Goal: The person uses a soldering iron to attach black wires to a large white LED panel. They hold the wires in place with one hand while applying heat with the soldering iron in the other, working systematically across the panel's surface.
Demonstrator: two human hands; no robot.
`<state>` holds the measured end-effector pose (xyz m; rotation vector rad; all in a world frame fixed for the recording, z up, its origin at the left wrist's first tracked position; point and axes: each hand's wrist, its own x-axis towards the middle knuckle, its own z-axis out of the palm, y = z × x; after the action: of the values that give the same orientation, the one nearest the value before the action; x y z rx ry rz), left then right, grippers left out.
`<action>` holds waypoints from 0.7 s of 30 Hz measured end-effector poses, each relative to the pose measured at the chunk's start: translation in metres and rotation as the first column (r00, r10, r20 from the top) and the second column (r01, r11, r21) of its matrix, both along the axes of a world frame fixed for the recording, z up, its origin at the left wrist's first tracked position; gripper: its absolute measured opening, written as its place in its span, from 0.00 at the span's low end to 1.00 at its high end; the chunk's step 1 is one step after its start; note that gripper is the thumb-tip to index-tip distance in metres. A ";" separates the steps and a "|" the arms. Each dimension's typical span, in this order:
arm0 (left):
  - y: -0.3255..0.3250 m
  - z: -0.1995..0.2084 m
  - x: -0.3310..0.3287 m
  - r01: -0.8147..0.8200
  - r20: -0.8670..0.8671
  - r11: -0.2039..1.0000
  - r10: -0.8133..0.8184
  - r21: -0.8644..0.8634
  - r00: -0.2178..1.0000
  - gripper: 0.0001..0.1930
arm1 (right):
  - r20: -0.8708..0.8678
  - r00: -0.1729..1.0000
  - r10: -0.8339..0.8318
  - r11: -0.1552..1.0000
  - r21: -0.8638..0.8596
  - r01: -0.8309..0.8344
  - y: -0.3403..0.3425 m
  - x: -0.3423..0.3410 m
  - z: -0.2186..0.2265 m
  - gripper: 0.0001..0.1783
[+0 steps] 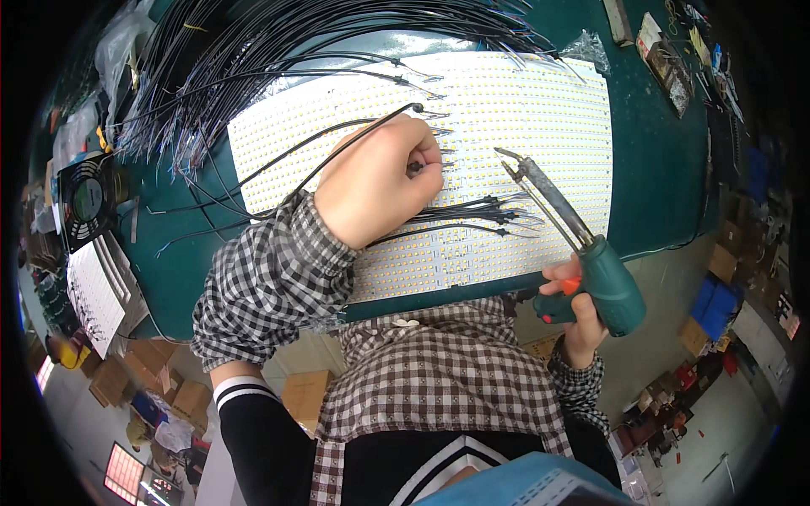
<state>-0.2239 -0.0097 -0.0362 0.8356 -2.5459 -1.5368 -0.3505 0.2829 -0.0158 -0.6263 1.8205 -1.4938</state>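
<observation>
At the lower right, just beyond the checked apron [439,371], the right hand [580,325] wraps its fingers around the handle of a green soldering gun [612,287], one finger at the red trigger. The gun's metal tip points up and left over the white board [548,101]; whether it touches cannot be told. The board fills the centre, dotted with rows of small yellow chips. Over it, the left hand [380,181] is curled, thumb and forefinger pinching a black cable end [414,168], its thin wire reaching the board. Loose cables [464,211] lie just below that hand.

The hot tip, if swung left, could burn the fingers or melt a cable's sheath; a slipping pinch could put a wire on the wrong spot.

Farther off, a cable bundle [253,51] arches across the upper left. The black fan [87,198] at far left bears a round label, too small to read.
</observation>
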 end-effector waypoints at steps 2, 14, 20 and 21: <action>0.000 -0.001 0.000 -0.005 0.002 1.000 0.005 0.024 1.000 0.06 | -0.001 1.000 0.000 1.000 -0.001 0.000 0.000 0.000 0.000 0.34; 0.004 -0.001 0.004 -0.006 -0.012 1.000 0.006 -0.012 1.000 0.06 | 0.014 1.000 0.007 0.999 0.040 -0.007 0.001 0.004 0.003 0.33; 0.008 -0.003 0.006 0.008 -0.021 0.999 -0.009 -0.049 1.000 0.05 | 0.015 0.998 0.060 0.996 0.064 -0.061 0.008 0.008 -0.005 0.29; 0.008 -0.003 0.006 0.005 -0.018 0.999 -0.006 -0.046 1.000 0.05 | -0.008 0.998 0.069 0.995 0.069 -0.069 0.011 0.008 -0.008 0.28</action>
<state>-0.2181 -0.0016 -0.0392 0.8062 -2.5622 -1.4742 -0.3427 0.2935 -0.0235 -0.6577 1.8316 -1.3792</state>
